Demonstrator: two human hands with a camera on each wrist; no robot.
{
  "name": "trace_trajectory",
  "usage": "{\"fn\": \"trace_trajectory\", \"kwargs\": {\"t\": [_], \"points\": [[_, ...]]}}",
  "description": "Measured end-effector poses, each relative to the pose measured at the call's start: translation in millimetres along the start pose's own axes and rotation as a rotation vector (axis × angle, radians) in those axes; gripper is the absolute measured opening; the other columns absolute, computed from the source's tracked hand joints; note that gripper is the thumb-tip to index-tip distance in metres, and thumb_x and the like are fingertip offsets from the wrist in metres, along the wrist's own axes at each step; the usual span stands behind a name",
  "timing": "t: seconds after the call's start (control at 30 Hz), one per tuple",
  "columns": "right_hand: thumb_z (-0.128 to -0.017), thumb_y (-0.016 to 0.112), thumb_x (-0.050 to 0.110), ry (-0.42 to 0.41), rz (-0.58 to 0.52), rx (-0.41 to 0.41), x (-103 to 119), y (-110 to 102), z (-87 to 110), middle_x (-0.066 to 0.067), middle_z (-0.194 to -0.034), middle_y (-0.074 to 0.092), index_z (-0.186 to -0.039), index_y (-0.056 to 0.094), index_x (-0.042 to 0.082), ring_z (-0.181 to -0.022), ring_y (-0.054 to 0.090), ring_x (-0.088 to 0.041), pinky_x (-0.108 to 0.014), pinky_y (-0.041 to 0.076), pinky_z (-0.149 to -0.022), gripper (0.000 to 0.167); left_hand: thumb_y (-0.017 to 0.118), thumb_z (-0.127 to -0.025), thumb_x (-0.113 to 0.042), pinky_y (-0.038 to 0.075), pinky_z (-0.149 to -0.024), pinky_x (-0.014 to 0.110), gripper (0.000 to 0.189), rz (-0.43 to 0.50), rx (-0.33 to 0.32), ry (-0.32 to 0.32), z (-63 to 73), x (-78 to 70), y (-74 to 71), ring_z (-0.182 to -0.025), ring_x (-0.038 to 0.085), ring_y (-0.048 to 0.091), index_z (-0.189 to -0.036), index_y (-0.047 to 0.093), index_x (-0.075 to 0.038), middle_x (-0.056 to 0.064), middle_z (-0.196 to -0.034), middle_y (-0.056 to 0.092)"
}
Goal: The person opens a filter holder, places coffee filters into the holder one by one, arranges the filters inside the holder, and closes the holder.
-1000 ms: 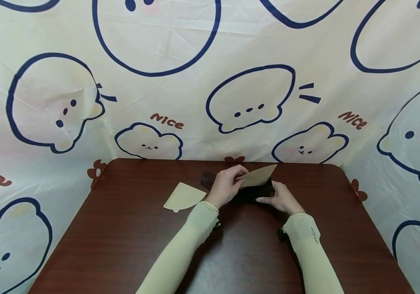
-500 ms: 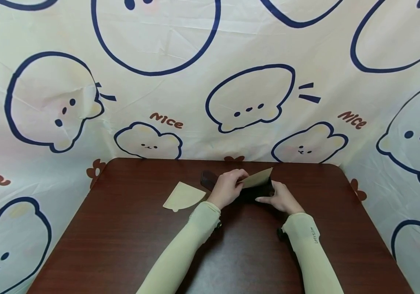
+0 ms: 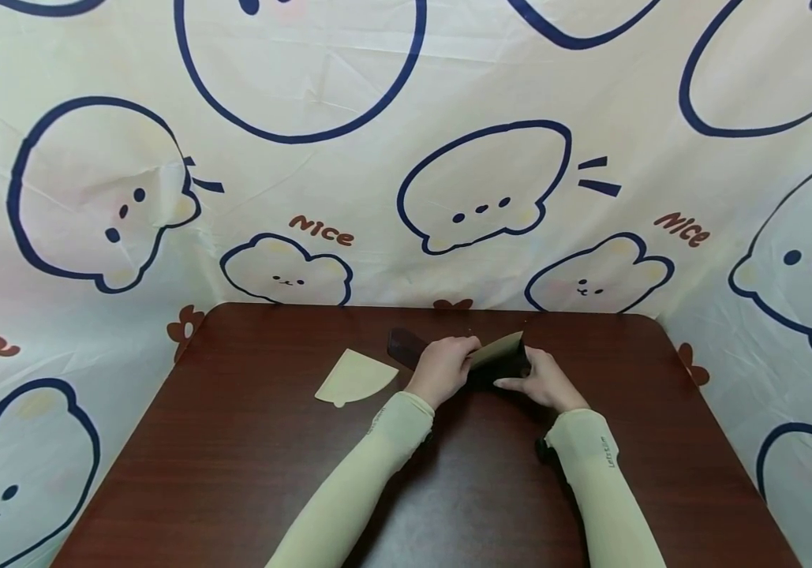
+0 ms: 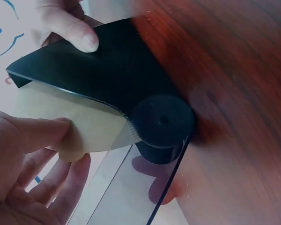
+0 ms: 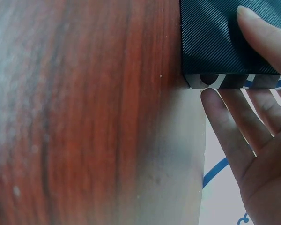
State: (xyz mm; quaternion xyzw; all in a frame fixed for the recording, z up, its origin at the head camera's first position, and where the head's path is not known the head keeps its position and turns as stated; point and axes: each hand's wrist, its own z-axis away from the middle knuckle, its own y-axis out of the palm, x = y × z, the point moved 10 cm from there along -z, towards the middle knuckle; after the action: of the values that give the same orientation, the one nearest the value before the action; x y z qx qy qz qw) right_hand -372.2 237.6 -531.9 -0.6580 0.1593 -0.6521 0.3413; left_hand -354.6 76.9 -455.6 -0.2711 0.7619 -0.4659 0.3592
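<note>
My left hand [image 3: 441, 369] pinches the rounded tab of a tan, fan-shaped coffee filter paper [image 4: 91, 122]. Most of this paper lies inside a black wedge-shaped filter holder [image 4: 84, 61], under its edge. From the holder's round pivot [image 4: 161, 119] a clear cover [image 4: 136, 187] swings out to the side. My right hand [image 3: 546, 382] grips the holder's right end, thumb on the ribbed black face [image 5: 210, 37] and fingertips at its far edge. A second coffee filter paper [image 3: 356, 380] lies flat on the table, left of the left hand, its small tab toward me.
The dark brown wooden table [image 3: 271, 489] reaches back to a cloth backdrop [image 3: 377, 189] printed with cartoon bears. The cloth closes in the back and both sides. Beyond the left hand, the cover's dark-looking end [image 3: 404, 347] sticks out over the table.
My left hand has moved slightly down and right, carrying the filter paper deeper into the holder, so less of it sticks up. The right hand and the paper on the table stay put.
</note>
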Motion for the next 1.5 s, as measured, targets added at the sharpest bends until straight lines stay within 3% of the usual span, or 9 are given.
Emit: {"fn": "trace_trajectory", "kwargs": {"t": [0.37, 0.57, 0.83, 1.07, 1.3, 1.5], "points": [[-0.086, 0.086, 0.029, 0.009, -0.011, 0.008, -0.3, -0.4, 0.2, -0.005, -0.116, 0.071, -0.120, 0.067, 0.016, -0.095, 0.061, -0.021, -0.038, 0.052, -0.088, 0.041, 0.071, -0.098, -0.011, 0.059, -0.069, 0.031, 0.017, -0.130, 0.002, -0.004, 0.2, -2.1, 8.5, -0.081, 0.016, 0.070, -0.112, 0.073, -0.020, -0.005, -0.094, 0.077], [-0.086, 0.086, 0.030, 0.023, -0.020, 0.017, -2.7, 1.0, -0.2, -0.003, -0.110, 0.071, -0.117, 0.068, 0.017, -0.093, 0.061, -0.021, -0.036, 0.052, -0.084, 0.038, 0.071, -0.098, -0.010, 0.059, -0.070, 0.030, 0.022, -0.164, 0.005, -0.002, 0.8, -4.8, 11.6, -0.082, 0.014, 0.071, -0.117, 0.075, -0.021, -0.005, -0.100, 0.079], [-0.086, 0.086, 0.030, 0.024, -0.007, 0.011, -4.4, 0.5, -1.8, -0.005, -0.113, 0.071, -0.121, 0.067, 0.015, -0.096, 0.062, -0.021, -0.038, 0.053, -0.088, 0.042, 0.073, -0.096, -0.010, 0.057, -0.061, 0.029, 0.017, -0.165, -0.009, 0.004, 0.9, -6.8, 12.3, -0.070, 0.014, 0.070, -0.110, 0.074, -0.020, -0.004, -0.091, 0.077], [-0.087, 0.086, 0.031, 0.026, 0.001, 0.010, -4.5, 0.8, -2.4, -0.005, -0.110, 0.071, -0.119, 0.067, 0.015, -0.093, 0.061, -0.021, -0.036, 0.052, -0.085, 0.041, 0.073, -0.097, -0.013, 0.059, -0.066, 0.029, 0.022, -0.184, 0.015, -0.008, 0.5, -6.0, 15.8, -0.076, 0.014, 0.071, -0.118, 0.073, -0.021, -0.005, -0.097, 0.078], [-0.087, 0.086, 0.030, 0.017, -0.013, 0.007, -1.9, 1.4, -1.4, -0.003, -0.107, 0.070, -0.116, 0.067, 0.017, -0.091, 0.062, -0.020, -0.035, 0.052, -0.083, 0.038, 0.076, -0.096, -0.017, 0.059, -0.076, 0.028, 0.022, -0.193, -0.008, -0.005, 2.0, -9.1, 12.1, -0.089, 0.014, 0.071, -0.116, 0.069, -0.020, -0.004, -0.105, 0.074], [-0.086, 0.087, 0.029, 0.010, -0.019, 0.004, -1.6, 1.1, -0.5, -0.003, -0.108, 0.071, -0.117, 0.067, 0.016, -0.091, 0.062, -0.020, -0.035, 0.053, -0.082, 0.039, 0.076, -0.095, -0.017, 0.058, -0.077, 0.028, 0.022, -0.141, -0.037, -0.016, 2.4, -8.7, 9.0, -0.091, 0.014, 0.069, -0.113, 0.063, -0.020, -0.004, -0.104, 0.070]]}}
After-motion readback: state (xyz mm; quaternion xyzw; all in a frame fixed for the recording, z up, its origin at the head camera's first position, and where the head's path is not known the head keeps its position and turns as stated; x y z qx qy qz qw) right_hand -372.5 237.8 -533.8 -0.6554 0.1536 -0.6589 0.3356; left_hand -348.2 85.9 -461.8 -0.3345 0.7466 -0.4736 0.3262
